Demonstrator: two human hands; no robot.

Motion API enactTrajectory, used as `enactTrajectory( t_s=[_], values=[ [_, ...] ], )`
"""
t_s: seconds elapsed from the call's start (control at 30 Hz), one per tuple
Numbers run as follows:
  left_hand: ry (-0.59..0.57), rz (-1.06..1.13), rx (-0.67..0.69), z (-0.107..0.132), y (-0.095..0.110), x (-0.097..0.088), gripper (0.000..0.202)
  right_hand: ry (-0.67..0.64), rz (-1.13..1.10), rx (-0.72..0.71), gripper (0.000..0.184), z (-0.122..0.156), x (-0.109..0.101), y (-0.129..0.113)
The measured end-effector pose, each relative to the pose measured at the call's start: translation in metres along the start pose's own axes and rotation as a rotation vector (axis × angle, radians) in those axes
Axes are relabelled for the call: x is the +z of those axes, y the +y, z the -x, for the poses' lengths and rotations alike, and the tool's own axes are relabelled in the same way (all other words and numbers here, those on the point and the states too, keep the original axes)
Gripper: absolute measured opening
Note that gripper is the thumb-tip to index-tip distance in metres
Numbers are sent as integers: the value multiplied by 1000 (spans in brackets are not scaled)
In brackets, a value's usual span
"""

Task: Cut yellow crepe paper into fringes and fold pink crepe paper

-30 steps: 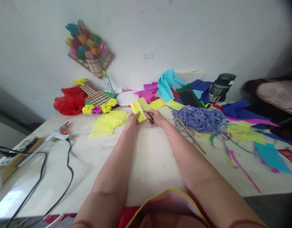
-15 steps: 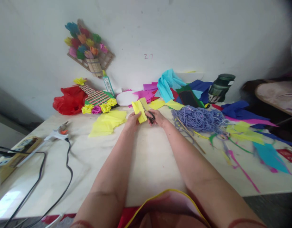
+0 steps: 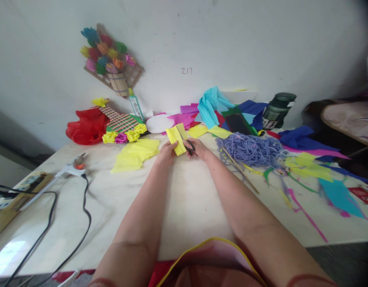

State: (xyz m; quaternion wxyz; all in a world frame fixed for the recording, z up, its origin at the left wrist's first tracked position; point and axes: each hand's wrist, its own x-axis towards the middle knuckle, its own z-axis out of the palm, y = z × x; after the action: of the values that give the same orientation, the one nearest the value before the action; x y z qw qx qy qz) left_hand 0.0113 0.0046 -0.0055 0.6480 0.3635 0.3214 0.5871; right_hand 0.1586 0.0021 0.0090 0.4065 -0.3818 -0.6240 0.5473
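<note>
My left hand (image 3: 166,154) is closed in a pinch on the near end of a folded yellow tissue paper strip (image 3: 176,138), which stands up from my fingers toward 12 o'clock, above the far middle of the table (image 3: 189,199). My right hand (image 3: 199,149) is curled around small dark scissors (image 3: 189,148), whose blades meet the strip's right edge. Both forearms reach straight ahead, wrists close together. A loose yellow sheet (image 3: 136,154) lies at 9 o'clock, purple yarn (image 3: 252,149) at 3 o'clock. Since half a second ago, grip and pose have barely shifted.

The scissors (image 3: 189,148) seem slightly deeper into the yellow paper (image 3: 175,137).
</note>
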Motion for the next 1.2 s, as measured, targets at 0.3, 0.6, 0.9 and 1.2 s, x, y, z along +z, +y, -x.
enactTrajectory(
  t_s=[0.3,0.6,0.9,1.2],
  values=[
    [-3,36,14,-3,-1,-2,24,5,-35,4,26,-3,1,2],
    [-4,53,16,0,0,1,18,35,-63,-19,24,-4,3,3],
    [12,80,23,1,1,2,21,68,-62,9,17,-3,7,-6],
    [-24,44,5,0,2,-2,21,33,-59,-20,24,-2,3,-4]
  ],
)
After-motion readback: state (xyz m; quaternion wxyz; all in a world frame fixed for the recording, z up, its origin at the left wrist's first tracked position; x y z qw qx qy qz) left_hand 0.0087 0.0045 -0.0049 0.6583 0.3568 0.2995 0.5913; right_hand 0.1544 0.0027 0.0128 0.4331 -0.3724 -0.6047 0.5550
